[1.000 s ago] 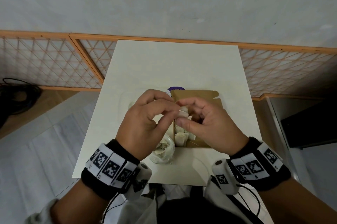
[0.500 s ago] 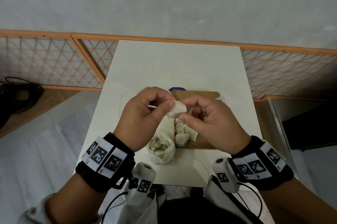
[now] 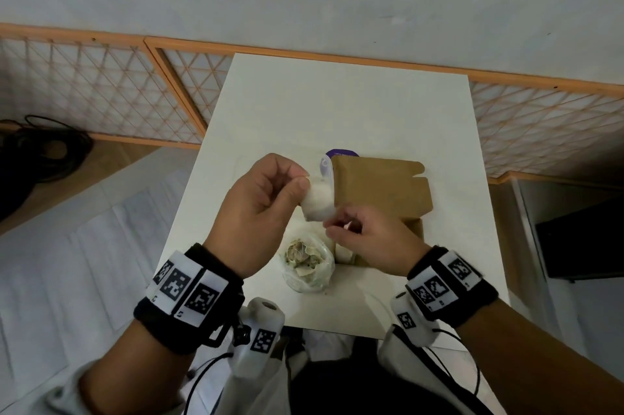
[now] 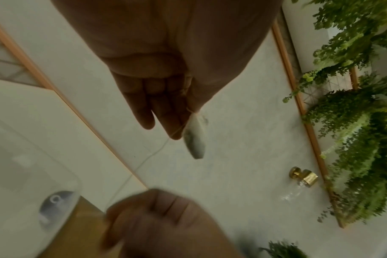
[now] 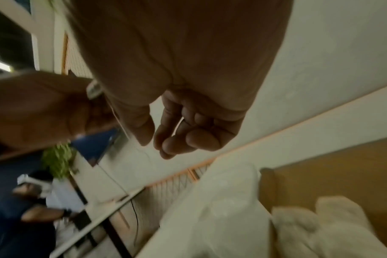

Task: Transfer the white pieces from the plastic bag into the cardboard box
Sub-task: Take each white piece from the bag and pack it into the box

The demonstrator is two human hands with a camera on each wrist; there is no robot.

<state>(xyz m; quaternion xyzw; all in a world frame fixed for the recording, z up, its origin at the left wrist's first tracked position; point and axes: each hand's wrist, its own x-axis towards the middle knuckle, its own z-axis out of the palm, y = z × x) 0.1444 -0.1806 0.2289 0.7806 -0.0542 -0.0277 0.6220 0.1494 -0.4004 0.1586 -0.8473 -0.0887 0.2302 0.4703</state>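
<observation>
My left hand (image 3: 305, 183) pinches a small white piece (image 3: 319, 201), a tea-bag-like pouch, above the table's middle. In the left wrist view the white piece (image 4: 194, 137) hangs from my fingertips (image 4: 172, 125) and a thin thread (image 4: 144, 162) runs from it to my right hand (image 4: 161, 223). My right hand (image 3: 332, 227) is just below the piece, over the box, with thumb and fingers curled together on that thread. The open cardboard box (image 3: 381, 184) lies at right with white pieces (image 5: 320, 227) inside. The clear plastic bag (image 3: 307, 262) with several pieces sits left of the box.
A purple-labelled white item (image 3: 341, 154) lies behind the box flap. The small white table (image 3: 337, 103) ends at a wall with orange lattice panels (image 3: 101, 93). Black cables (image 3: 40, 151) lie on the floor at left. A dark cabinet (image 3: 580, 245) stands at right.
My hands have drawn apart. The left hand has risen with the white piece. The right hand has dropped toward the box, and the thread now stretches between them.
</observation>
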